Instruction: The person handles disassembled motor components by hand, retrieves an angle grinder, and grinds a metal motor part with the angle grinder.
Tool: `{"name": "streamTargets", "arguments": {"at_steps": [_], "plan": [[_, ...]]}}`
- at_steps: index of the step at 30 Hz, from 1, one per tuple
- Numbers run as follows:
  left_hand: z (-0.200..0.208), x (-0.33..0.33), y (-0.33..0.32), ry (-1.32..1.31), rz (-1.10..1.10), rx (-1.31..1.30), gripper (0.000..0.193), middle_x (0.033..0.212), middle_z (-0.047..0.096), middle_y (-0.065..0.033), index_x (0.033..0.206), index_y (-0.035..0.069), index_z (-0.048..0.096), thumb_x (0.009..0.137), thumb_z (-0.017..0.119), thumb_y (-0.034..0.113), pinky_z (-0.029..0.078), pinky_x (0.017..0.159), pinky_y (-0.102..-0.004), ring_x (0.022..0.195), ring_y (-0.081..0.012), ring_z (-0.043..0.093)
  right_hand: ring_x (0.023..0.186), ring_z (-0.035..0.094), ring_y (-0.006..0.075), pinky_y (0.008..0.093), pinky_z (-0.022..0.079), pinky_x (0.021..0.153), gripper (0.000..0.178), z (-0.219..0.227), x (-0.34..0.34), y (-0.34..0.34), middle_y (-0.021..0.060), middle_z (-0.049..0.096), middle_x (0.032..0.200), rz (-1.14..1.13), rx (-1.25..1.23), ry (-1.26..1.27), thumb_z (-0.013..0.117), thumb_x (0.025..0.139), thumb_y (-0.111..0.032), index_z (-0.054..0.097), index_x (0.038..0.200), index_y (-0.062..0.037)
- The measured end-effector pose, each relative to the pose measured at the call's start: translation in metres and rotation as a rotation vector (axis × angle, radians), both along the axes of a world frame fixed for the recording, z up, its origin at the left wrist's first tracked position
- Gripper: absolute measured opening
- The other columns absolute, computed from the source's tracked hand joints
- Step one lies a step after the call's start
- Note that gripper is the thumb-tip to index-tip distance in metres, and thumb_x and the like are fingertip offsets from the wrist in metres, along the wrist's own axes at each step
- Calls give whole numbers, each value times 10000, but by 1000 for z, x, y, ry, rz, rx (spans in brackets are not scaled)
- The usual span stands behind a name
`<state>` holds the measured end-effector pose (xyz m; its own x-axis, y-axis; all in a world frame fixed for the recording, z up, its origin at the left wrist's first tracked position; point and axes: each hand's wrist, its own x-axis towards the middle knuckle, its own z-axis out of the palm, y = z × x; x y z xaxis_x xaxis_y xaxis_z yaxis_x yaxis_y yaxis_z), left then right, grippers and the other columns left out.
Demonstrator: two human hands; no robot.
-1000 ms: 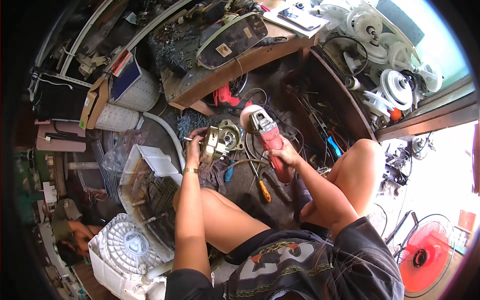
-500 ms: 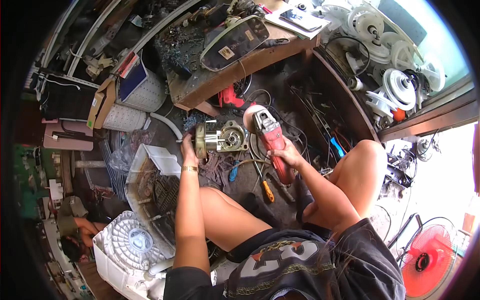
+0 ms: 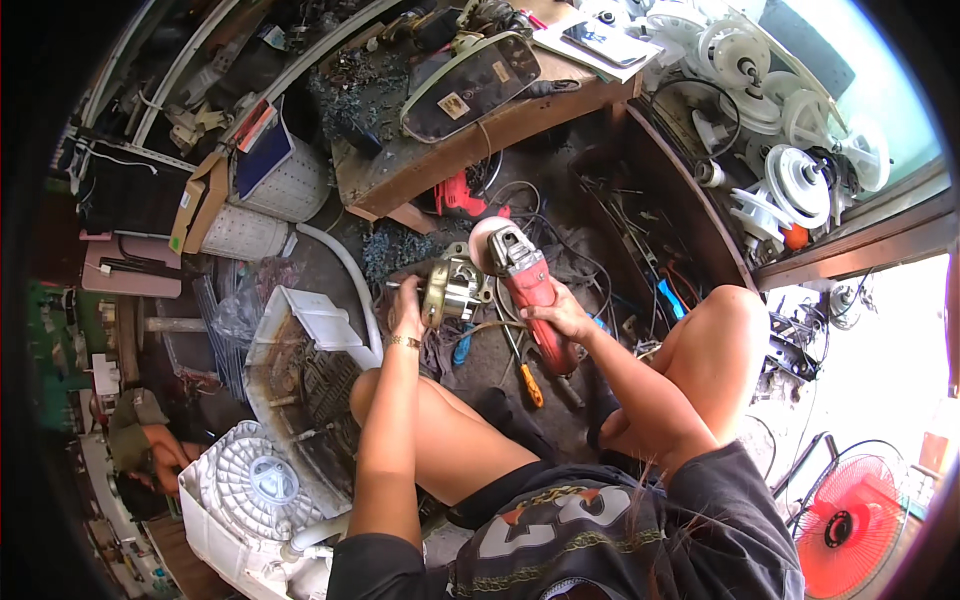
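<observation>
Holding a red grinder (image 3: 530, 284), the right hand (image 3: 563, 313) flanks a metal housing (image 3: 437, 293).

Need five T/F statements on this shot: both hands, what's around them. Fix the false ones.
1. The right hand holds the grinder. True.
2. The left hand is empty. False: it holds a metal part.
3. The orange-handled tool lies on the floor. True.
4. The fan is blue. False: it is red.
5. The white tub is left of the grinder. True.
</observation>
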<state>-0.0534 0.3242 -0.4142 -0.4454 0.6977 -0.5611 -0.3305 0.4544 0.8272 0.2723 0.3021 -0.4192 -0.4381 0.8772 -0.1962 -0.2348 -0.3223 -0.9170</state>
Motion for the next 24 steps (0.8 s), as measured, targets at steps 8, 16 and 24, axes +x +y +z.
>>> {"name": "streamTargets", "arguments": {"at_steps": [8, 16, 24], "plan": [[-20, 23, 1, 142, 8, 245, 57, 863, 537, 14, 834, 111, 531, 867, 553, 152, 433, 826, -277, 859, -132, 534, 1132, 583, 196, 348, 459, 1012, 739, -22, -9, 1, 84, 637, 1229, -12, -63, -7, 859, 692, -199, 538, 1340, -44], [-4, 32, 0, -5, 35, 184, 71, 880, 585, -20, 894, 85, 592, 856, 554, 132, 492, 756, -299, 820, -152, 593, 1107, 586, 194, 351, 471, 989, 687, -21, -8, 4, 85, 645, 1206, -3, -113, 9, 842, 708, -194, 554, 1316, -52], [-5, 46, 0, -31, -44, 209, 47, 850, 543, -4, 838, 118, 535, 847, 522, 73, 451, 785, -275, 816, -128, 543, 1045, 602, 187, 345, 495, 942, 645, -22, 2, 3, 77, 649, 1171, 3, -177, 42, 821, 727, -180, 560, 1304, -54]]}}
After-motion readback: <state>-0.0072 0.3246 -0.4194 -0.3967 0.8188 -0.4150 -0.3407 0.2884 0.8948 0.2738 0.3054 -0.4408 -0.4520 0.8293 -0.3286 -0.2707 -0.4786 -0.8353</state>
